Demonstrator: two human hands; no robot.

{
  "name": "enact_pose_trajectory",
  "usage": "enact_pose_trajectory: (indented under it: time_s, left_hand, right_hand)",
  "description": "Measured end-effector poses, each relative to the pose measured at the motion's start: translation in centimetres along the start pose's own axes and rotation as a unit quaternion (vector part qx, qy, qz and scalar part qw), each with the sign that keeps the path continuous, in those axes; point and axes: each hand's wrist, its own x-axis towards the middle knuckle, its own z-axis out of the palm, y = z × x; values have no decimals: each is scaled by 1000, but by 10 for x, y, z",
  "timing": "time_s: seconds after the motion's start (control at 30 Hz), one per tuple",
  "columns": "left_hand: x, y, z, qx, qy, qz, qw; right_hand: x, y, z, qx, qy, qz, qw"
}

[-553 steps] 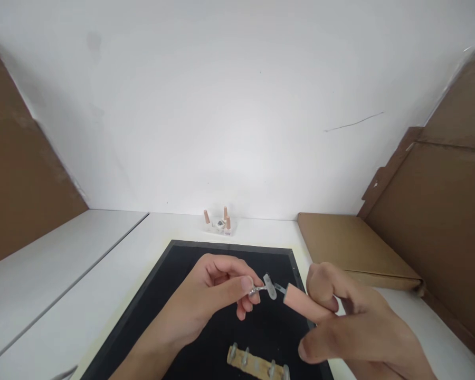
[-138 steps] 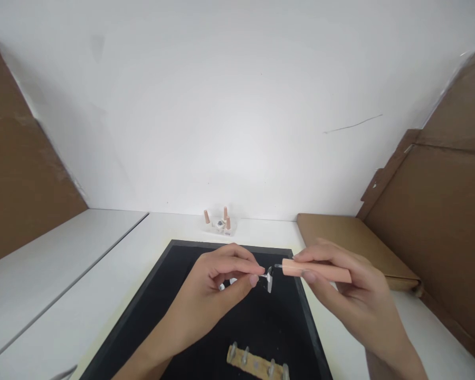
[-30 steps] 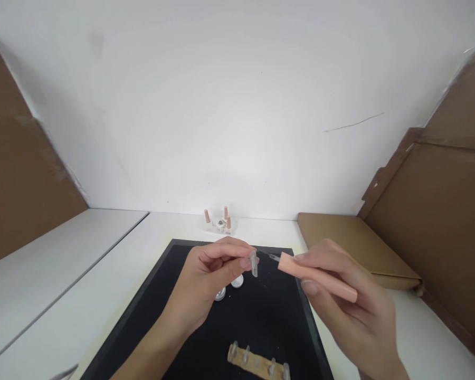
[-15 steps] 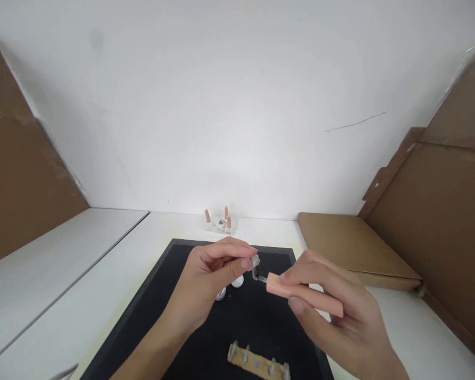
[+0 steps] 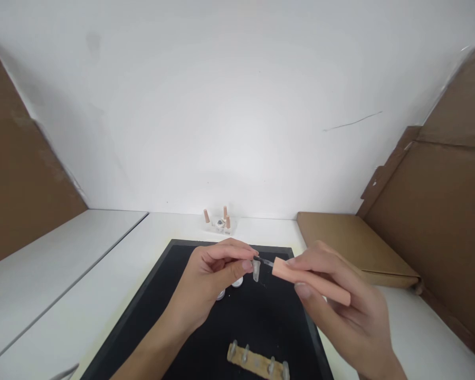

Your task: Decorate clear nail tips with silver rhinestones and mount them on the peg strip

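Between thumb and fingers, my left hand [image 5: 211,282] pinches a small translucent nail tip [image 5: 256,270], which hangs down from the fingertips. My right hand [image 5: 340,301] is closed on the peach handle of a brush [image 5: 311,281]. The brush's dark bristles point left and meet the upper part of the nail tip, close to my left fingertips. Below the hands, a tan strip [image 5: 257,362] with several clear pieces standing on it lies on the black mat [image 5: 237,322]. Two small white round items [image 5: 237,282] sit partly behind my left hand.
A clear holder [image 5: 217,228] with peach-capped bottles stands at the back against the white wall. A flat cardboard box [image 5: 352,243] lies at the right rear. Cardboard panels [image 5: 443,211] rise on both sides.
The brush and my right hand have moved slightly right, and the bristles have gone from the nail tip's lower end to its upper part. My left hand has hardly moved.
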Motion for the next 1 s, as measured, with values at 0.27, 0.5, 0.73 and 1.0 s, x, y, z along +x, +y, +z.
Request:
enact_pose_trajectory:
  time_s: [0.27,0.5,0.73,1.0]
  left_hand:
    - [1,3,3,14,17,3,1000]
    - [2,5,5,15,22,0,1000]
    - [3,4,3,-3,23,-17,1000]
    - [-2,4,2,-14,10,-65,998]
  right_hand:
    - [3,-1,-2,-9,-27,-15,999]
    - [6,-6,-3,7,-44,-5,999]
    - [4,-3,-4,19,-31,1,999]
    - [-4,0,-1,-18,40,-9,999]
